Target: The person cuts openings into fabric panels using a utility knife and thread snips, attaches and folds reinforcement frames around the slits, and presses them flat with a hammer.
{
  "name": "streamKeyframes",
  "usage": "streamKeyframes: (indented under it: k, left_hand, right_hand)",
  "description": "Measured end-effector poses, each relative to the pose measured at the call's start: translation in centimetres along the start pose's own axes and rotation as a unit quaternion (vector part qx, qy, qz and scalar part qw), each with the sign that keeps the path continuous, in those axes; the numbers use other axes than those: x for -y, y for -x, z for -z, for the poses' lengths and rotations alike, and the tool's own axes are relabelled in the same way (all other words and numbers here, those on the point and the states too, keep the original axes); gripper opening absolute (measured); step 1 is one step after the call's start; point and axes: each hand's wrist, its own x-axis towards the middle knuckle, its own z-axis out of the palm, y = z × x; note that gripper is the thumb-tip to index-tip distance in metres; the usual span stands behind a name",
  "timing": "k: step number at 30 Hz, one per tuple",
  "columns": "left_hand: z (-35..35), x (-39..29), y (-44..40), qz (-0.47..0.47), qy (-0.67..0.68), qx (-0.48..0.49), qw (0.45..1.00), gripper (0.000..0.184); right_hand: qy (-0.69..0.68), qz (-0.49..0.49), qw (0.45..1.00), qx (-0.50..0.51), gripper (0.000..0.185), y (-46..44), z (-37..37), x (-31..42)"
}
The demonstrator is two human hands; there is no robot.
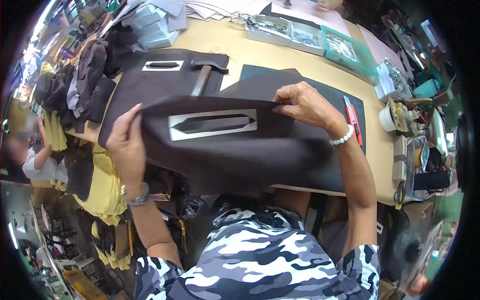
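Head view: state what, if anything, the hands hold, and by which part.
Dark cloth: the left hand has its grip at the upper left corner, the right hand on the top edge, farther right.

Between fingers [284, 100]: dark brown matt cloth panel [225, 152], smooth, with white paper-like rectangular frame [180, 131]. Beyond fingers: hammer with dull metal head [210, 65]; surface [232, 45] smooth, pale tan.

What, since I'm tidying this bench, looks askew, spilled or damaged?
Nothing looks plainly spilled or damaged. Slightly untidy: the hammer lies on the flat dark fabric, and loose threads stray at that fabric's far edge. The red cutter lies slanted on the dark mat, which seems ordinary.
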Motion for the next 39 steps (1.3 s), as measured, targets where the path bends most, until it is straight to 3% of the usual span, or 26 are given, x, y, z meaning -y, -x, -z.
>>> streamKeyframes:
  k: [3, 4, 5, 6, 7, 8, 9, 10, 11, 14, 15, 17, 19, 21, 22, 24, 25, 27, 28, 29, 30, 33, 36, 39]
  left_hand:
    - [6.0, 4.4, 1.9, 0.054, -0.044, 0.062, 0.996, 0.021]
    - [7.9, 6.1, 3.5, 0.065, -0.121, 0.067, 0.988, 0.02]
    - [9.8, 6.2, 4.8, 0.137, -0.192, 0.11, 0.965, 0.019]
    - [12.3, 8.4, 6.8, 0.168, -0.267, 0.168, 0.934, 0.02]
    - [15.3, 11.9, 9.2, 0.236, -0.259, 0.197, 0.916, 0.022]
    - [17.7, 12.5, 10.7, 0.27, -0.259, 0.192, 0.907, 0.024]
    - [20.8, 14.6, 12.2, 0.265, -0.324, 0.177, 0.891, 0.019]
    - [22.8, 13.0, 11.6, 0.263, -0.342, 0.16, 0.888, 0.019]
    - [26.5, 15.6, 11.8, 0.277, -0.329, 0.127, 0.894, 0.021]
    - [30.1, 11.0, 4.8, 0.192, -0.394, 0.021, 0.898, 0.023]
    - [30.8, 10.4, 1.9, 0.163, -0.373, -0.027, 0.913, 0.024]
    - [30.6, 10.2, -3.5, 0.118, -0.311, -0.097, 0.938, 0.024]
    - [28.4, 12.0, -8.4, 0.092, -0.256, -0.111, 0.956, 0.025]
    - [25.1, 17.6, -12.8, 0.04, -0.198, -0.047, 0.978, 0.026]
    - [20.3, 15.7, -13.5, 0.0, -0.278, -0.029, 0.96, 0.026]
    - [14.1, 19.3, -14.8, 0.088, -0.119, 0.022, 0.989, 0.027]
    - [11.1, 20.1, -15.2, 0.137, -0.161, 0.034, 0.977, 0.026]
    - [5.6, 21.2, -15.5, 0.134, -0.155, 0.066, 0.977, 0.026]
    - [3.3, 27.4, -16.6, 0.115, -0.131, 0.058, 0.983, 0.028]
    - [1.2, 23.7, -16.5, 0.146, -0.169, 0.07, 0.972, 0.03]
    - [-0.7, 25.4, -17.2, 0.101, -0.184, 0.054, 0.976, 0.032]
    - [-5.5, 27.0, -19.7, 0.128, -0.126, 0.022, 0.984, 0.047]
    - [-8.5, 27.2, -21.9, 0.126, -0.184, 0.019, 0.975, 0.057]
    - [-10.5, 25.2, -20.9, 0.115, -0.14, 0.021, 0.983, 0.076]
  right_hand:
    - [0.063, 0.188, 0.976, -0.088, 0.021, -0.7, -3.5, 3.7]
    - [0.059, 0.227, 0.97, -0.061, 0.017, -1.0, -5.8, 5.4]
    - [0.056, 0.264, 0.962, -0.034, 0.013, -1.1, -8.4, 7.4]
    - [0.059, 0.265, 0.961, 0.049, 0.016, -0.8, -10.7, 9.8]
    - [0.022, 0.296, 0.946, 0.134, 0.02, -0.3, -12.6, 11.8]
    - [-0.031, 0.316, 0.92, 0.23, 0.024, -0.3, -15.1, 13.7]
    - [-0.057, 0.367, 0.893, 0.254, 0.025, 0.5, -15.6, 16.1]
    - [-0.111, 0.414, 0.866, 0.257, 0.022, 1.0, -16.3, 18.4]
    - [-0.165, 0.459, 0.833, 0.261, 0.02, 1.4, -16.6, 20.2]
    - [-0.367, 0.505, 0.741, 0.248, 0.017, 2.3, -13.4, 24.6]
    - [-0.439, 0.504, 0.708, 0.227, 0.017, 2.1, -12.3, 25.2]
    - [-0.496, 0.491, 0.705, 0.122, 0.016, 0.7, -10.0, 24.8]
    - [-0.421, 0.425, 0.8, 0.048, 0.016, -1.5, -7.0, 22.2]
    - [-0.434, 0.349, 0.829, -0.052, 0.025, -4.4, -7.3, 18.7]
    - [-0.423, 0.301, 0.853, -0.058, 0.028, -5.9, -7.8, 16.5]
    - [-0.362, 0.211, 0.904, -0.08, 0.03, -8.7, -9.3, 12.0]
    - [-0.312, 0.169, 0.93, -0.095, 0.03, -9.9, -10.1, 10.0]
    - [-0.262, 0.089, 0.956, -0.101, 0.031, -12.1, -11.6, 6.8]
    - [-0.227, 0.053, 0.966, -0.115, 0.033, -13.0, -11.9, 5.8]
    - [-0.192, 0.018, 0.973, -0.127, 0.035, -13.7, -11.9, 5.2]
    - [-0.183, -0.024, 0.976, -0.119, 0.036, -13.9, -10.6, 5.7]
    - [-0.148, 0.036, 0.951, -0.27, 0.042, -17.7, -11.8, 3.2]
    - [-0.122, 0.007, 0.937, -0.328, 0.043, -20.2, -10.9, 3.0]
    - [-0.148, -0.027, 0.925, -0.348, 0.044, -22.6, -11.2, 2.0]
